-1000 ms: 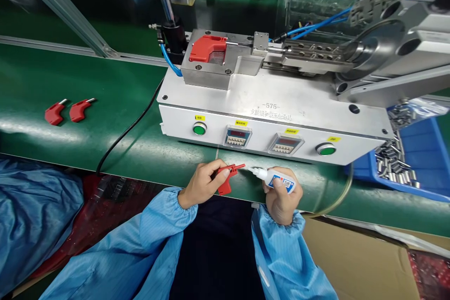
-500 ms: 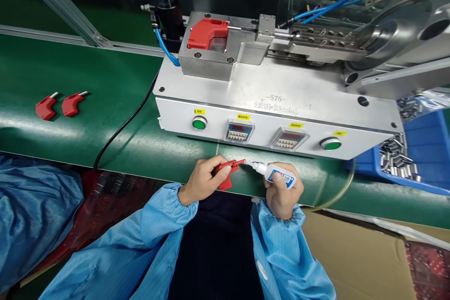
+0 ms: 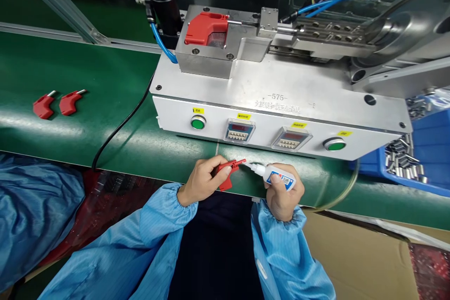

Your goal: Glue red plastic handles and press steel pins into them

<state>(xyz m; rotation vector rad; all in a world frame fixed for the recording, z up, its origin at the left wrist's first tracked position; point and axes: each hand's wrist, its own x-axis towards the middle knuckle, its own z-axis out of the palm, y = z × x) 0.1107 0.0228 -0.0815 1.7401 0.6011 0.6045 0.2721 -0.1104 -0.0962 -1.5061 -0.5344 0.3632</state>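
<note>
Head: bottle point(image 3: 284, 176), blue bin point(image 3: 436, 143) of cylinders point(image 3: 403, 159)

Top plate number: "-575-" point(image 3: 277, 97), in dark figures on the metal top plate point(image 3: 211, 86).
Line beneath: a row of Chinese characters point(image 3: 277, 107), too blurred to read surely; a small mark point(image 3: 311, 105) beside it is illegible.
Leftmost yellow sticker point(image 3: 198, 110): seems to read 启动, above a green push button point(image 3: 198, 123).
Two middle stickers point(image 3: 243, 116): four characters each, apparently ending in 时间, above the digital timers point(image 3: 240, 131).
Rightmost yellow sticker point(image 3: 344, 133): too blurred to read, above another green button point(image 3: 334, 144).
Timer displays point(image 3: 240, 127): digits illegible.
White squeeze bottle point(image 3: 259, 170): blue-and-white label point(image 3: 280, 180) with a QR code point(image 3: 286, 181); its lettering is too small to read.
</note>
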